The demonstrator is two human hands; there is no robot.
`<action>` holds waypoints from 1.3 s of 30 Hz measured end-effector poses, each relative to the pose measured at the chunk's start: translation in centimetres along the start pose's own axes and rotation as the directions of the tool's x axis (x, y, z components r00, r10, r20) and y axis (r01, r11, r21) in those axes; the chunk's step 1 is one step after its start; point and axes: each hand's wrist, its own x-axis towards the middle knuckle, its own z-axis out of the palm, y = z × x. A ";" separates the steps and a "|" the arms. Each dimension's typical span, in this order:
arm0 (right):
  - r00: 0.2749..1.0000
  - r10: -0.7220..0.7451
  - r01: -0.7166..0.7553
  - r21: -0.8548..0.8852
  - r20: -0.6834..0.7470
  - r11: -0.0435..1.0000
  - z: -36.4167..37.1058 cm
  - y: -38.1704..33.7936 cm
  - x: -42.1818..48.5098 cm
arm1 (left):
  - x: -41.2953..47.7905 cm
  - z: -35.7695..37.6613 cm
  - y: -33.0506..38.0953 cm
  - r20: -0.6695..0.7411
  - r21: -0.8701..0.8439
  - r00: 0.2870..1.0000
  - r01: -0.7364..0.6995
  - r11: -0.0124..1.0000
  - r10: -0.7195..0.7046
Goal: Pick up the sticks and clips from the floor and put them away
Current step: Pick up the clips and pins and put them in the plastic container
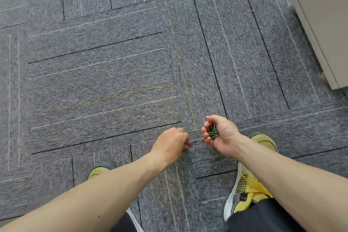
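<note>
Just below the middle of the frame, a red clip is pinched at the fingertips of the left hand. Its grip is curled tight, with the back of the hand turned up, low over the grey carpet floor. Just to the right, the right hand is held palm up and cupped, its grip half closed around a small heap of coloured clips, green, yellow and red among them. The two hands are near each other but apart. Yellow shoes are seen towards the lower edge, and a pale cabinet is seen at the upper right.
</note>
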 end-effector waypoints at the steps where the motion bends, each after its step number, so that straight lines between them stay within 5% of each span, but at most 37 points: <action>1: 1.000 0.001 -0.001 -0.001 0.000 1.000 0.0 0.0 -0.1 | 0.0 0.1 -0.1 0.000 0.002 1.000 0.002 1.000 -0.002; 10: 1.000 -0.010 0.010 -0.013 -0.006 1.000 0.0 -0.1 -0.3 | 0.2 0.0 -0.1 -0.074 -0.015 0.997 -0.022 1.000 0.020; 22: 1.000 -0.014 0.014 -0.025 0.002 1.000 0.0 -0.2 -0.6 | 1.0 -0.2 -0.2 -0.003 0.068 0.996 -0.083 0.994 0.084; 27: 1.000 -0.021 0.021 -0.028 -0.002 0.999 0.0 -0.3 -0.6 | 1.8 -1.7 -0.6 -0.107 -0.222 0.993 0.020 0.975 -0.045; 30: 1.000 -0.005 0.005 0.008 0.019 1.000 0.0 -0.3 -0.7 | 2.8 -3.9 -0.2 -0.212 -0.363 0.977 -0.112 0.925 0.035; 39: 0.991 0.016 -0.039 0.173 0.132 0.984 0.6 -0.8 -0.6 | 4.1 -5.3 1.0 -0.249 -0.378 0.960 -0.217 0.900 0.127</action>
